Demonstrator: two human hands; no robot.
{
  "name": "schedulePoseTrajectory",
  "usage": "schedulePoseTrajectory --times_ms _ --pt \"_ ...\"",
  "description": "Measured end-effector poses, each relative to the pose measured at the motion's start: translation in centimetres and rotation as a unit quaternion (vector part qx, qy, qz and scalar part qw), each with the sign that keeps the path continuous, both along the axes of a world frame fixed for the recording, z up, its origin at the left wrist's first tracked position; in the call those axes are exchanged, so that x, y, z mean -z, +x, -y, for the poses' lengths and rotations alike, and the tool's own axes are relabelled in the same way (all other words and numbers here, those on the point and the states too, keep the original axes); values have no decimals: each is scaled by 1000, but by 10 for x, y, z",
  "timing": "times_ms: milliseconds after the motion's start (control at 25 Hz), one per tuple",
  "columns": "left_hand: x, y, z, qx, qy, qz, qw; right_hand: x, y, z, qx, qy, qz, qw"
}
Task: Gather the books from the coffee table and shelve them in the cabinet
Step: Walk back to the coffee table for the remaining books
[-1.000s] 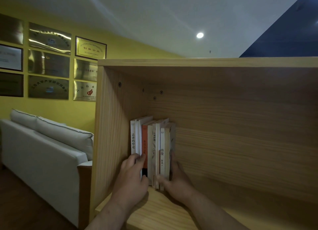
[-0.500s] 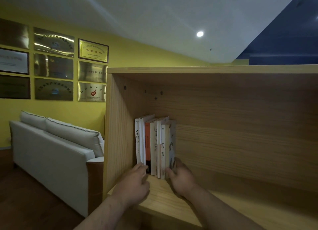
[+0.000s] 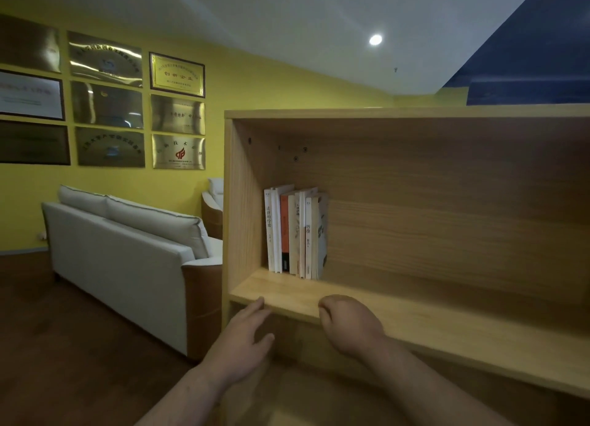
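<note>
I am seeing the books (image 3: 295,234) standing upright in a tight row on the shelf (image 3: 415,317) of the wooden cabinet (image 3: 415,113). They are at its far left end, just beside the left side wall. Both hands are hanging at the near edge of the shelf, apart from the books and apart from each other, holding nothing. The left hand (image 3: 245,339) is lying open with straight fingers, the fingertips reaching the shelf edge. The right hand (image 3: 351,325) is showing its fingers curled in, like a loose fist. Left of the cabinet a white sofa (image 3: 121,259) is standing by a yellow wall, with golden plaques (image 3: 177,74) hanging above.
</note>
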State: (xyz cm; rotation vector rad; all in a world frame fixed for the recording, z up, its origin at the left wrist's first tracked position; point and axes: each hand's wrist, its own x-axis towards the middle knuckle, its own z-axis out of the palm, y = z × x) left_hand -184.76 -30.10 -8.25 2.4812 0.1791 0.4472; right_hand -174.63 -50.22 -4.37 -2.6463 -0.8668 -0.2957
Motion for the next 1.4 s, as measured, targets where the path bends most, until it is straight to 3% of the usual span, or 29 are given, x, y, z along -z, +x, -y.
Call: schedulePoseTrajectory --times_ms 200,400,840,1000,1200,1400 --pt "28 -49 -8 -6 -37 -64 997 44 -68 8 -47 -6 56 997" --pt "94 -113 -13 -14 -37 -150 988 124 -112 3 -71 -118 -132 982" --pt "268 -111 -80 -51 -118 -341 931 288 -70 -76 -147 -261 -303 904" --pt "316 -96 -118 -33 -145 -416 897 335 -47 -118 -159 -322 -386 850" --pt "299 -117 -141 -14 -149 -534 832 313 -46 -143 -128 -384 -441 801" --pt "197 -171 -160 -105 -261 -531 800 211 -78 -166 -91 -376 -487 783"
